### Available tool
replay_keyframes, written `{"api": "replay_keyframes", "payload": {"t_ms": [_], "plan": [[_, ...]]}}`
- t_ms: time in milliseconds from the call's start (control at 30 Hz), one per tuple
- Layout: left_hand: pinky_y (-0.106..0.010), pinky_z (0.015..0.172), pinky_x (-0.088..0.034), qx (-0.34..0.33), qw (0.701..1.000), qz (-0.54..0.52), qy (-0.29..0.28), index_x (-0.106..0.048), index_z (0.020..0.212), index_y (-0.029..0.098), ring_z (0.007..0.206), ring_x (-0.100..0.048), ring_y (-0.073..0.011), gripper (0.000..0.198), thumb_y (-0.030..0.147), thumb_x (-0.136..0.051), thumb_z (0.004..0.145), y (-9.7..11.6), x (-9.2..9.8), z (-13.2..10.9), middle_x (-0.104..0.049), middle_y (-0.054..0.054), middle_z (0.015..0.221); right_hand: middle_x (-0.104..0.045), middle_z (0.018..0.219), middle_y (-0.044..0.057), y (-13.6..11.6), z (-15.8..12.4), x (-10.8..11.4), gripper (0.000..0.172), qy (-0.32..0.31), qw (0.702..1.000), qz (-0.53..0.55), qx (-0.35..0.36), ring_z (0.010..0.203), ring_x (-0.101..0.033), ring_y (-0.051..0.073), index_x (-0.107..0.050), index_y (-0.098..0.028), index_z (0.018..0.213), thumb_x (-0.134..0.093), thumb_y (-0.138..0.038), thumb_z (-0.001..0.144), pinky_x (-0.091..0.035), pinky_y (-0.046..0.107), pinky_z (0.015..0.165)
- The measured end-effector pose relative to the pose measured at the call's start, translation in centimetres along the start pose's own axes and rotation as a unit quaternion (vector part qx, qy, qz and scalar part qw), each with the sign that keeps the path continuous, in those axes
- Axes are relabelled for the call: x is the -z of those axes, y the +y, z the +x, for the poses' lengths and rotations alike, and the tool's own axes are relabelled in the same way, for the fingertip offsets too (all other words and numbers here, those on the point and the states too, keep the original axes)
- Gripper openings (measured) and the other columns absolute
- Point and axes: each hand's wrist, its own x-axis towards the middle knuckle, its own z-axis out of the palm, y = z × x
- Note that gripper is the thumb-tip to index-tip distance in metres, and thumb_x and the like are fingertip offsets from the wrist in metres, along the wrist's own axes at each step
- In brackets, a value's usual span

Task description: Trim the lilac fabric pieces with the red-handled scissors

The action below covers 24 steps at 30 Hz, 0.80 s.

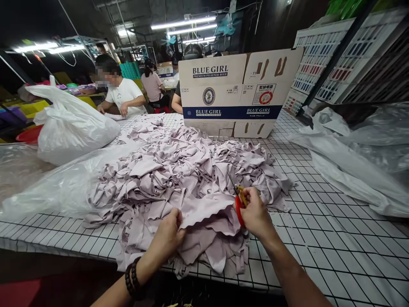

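My left hand (169,230), with a dark beaded bracelet (131,277) on its wrist, pinches one end of a pale lilac fabric piece (204,209). The piece stretches rightward over the pile, its lower edge wavy. In my right hand (258,215) is a pair of scissors (239,204) with red and yellow handles, the blades pointing up and left. The fabric's far end reaches my right hand; whether those fingers also grip it, I cannot tell. Beneath and beyond both hands spreads a large heap of similar lilac fabric pieces (188,157).
A printed cardboard box (234,91) stands behind the heap on the grid-patterned table (319,247). White plastic bags (76,123) lie at left, more plastic sheeting (354,149) at right. Stacked white crates (338,59) rise at back right. A person in a white shirt (126,96) works across the table.
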Motion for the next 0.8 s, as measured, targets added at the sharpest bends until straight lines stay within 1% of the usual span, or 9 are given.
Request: {"api": "replay_keyframes", "payload": {"t_ms": [100,200,267,367,500,567,667,733,800], "plan": [[-0.024,0.061,-0.038,0.007,1.0,0.003,0.006,-0.044,0.086,0.021,0.064,-0.052,-0.0151,0.016,0.013,-0.053,0.075,-0.5,0.6,-0.1,-0.05,0.005,0.067,-0.057,0.063,-0.004,1.1,-1.3,-1.0,0.025,0.008,0.999,-0.034,-0.01,0.056,-0.057,0.018,-0.044,-0.026,0.081,-0.062,-0.034,0.065,-0.046,0.03,0.055],[-0.026,0.062,-0.041,0.026,0.999,-0.014,0.027,-0.047,0.087,0.021,0.066,-0.056,-0.0162,0.011,0.016,-0.051,0.078,-0.6,0.7,-0.8,-0.053,0.003,0.069,-0.057,0.061,-0.003,2.6,-3.4,-2.1,0.023,0.018,0.998,-0.055,-0.021,0.055,-0.059,0.02,-0.044,-0.027,0.082,-0.06,-0.035,0.067,-0.047,0.032,0.054],[-0.027,0.063,-0.044,0.041,0.997,-0.053,0.049,-0.048,0.087,0.02,0.069,-0.06,-0.0169,0.008,0.018,-0.048,0.079,-0.8,0.4,-1.4,-0.058,0.001,0.074,-0.06,0.063,-0.001,3.5,-4.9,-2.7,0.023,0.026,0.997,-0.064,-0.029,0.057,-0.062,0.022,-0.044,-0.027,0.084,-0.058,-0.034,0.068,-0.049,0.033,0.054],[-0.029,0.068,-0.049,0.055,0.986,-0.124,0.1,-0.049,0.091,0.02,0.077,-0.065,-0.0186,0.014,0.019,-0.048,0.077,-1.5,-0.2,-2.0,-0.064,-0.002,0.084,-0.063,0.067,0.002,4.6,-6.5,-3.4,0.023,0.036,0.996,-0.069,-0.033,0.062,-0.065,0.024,-0.044,-0.027,0.086,-0.058,-0.031,0.067,-0.051,0.035,0.055],[-0.037,0.086,-0.05,0.042,0.961,-0.223,0.158,-0.047,0.09,0.02,0.096,-0.067,-0.0219,0.014,0.021,-0.048,0.076,-2.7,-0.4,-2.0,-0.07,-0.009,0.097,-0.063,0.073,0.003,5.1,-6.8,-3.4,0.028,0.044,0.996,-0.07,-0.021,0.068,-0.065,0.025,-0.045,-0.028,0.086,-0.057,-0.026,0.061,-0.052,0.038,0.06],[-0.039,0.091,-0.049,0.032,0.954,-0.245,0.173,-0.048,0.089,0.02,0.101,-0.067,-0.0224,0.012,0.021,-0.047,0.077,-3.1,0.3,-1.8,-0.071,-0.01,0.099,-0.062,0.075,0.003,5.0,-6.2,-2.9,0.029,0.051,0.996,-0.073,-0.021,0.071,-0.064,0.026,-0.045,-0.028,0.085,-0.057,-0.027,0.059,-0.051,0.039,0.063],[-0.036,0.082,-0.051,0.028,0.961,-0.195,0.194,-0.054,0.088,0.019,0.085,-0.068,-0.0211,0.013,0.022,-0.046,0.079,-3.1,2.4,-1.6,-0.071,-0.006,0.085,-0.059,0.072,0.002,4.2,-5.0,-1.1,0.028,0.061,0.995,-0.078,-0.032,0.069,-0.061,0.025,-0.044,-0.027,0.084,-0.057,-0.031,0.06,-0.048,0.039,0.063],[-0.033,0.076,-0.051,0.001,0.973,-0.135,0.189,-0.059,0.087,0.019,0.076,-0.065,-0.02,0.017,0.023,-0.044,0.08,-2.2,4.1,-1.6,-0.069,-0.004,0.078,-0.058,0.069,0.0,3.1,-4.0,0.4,0.029,0.054,0.995,-0.073,-0.04,0.064,-0.059,0.023,-0.045,-0.027,0.084,-0.059,-0.031,0.059,-0.047,0.037,0.062],[-0.032,0.075,-0.05,-0.054,0.982,-0.077,0.165,-0.064,0.092,0.019,0.078,-0.064,-0.0201,0.022,0.026,-0.045,0.083,-0.5,5.7,-1.5,-0.067,-0.005,0.08,-0.058,0.069,-0.002,1.1,-3.2,1.7,0.031,0.035,0.997,-0.058,-0.039,0.063,-0.059,0.02,-0.046,-0.026,0.084,-0.063,-0.03,0.059,-0.048,0.033,0.06]]}}
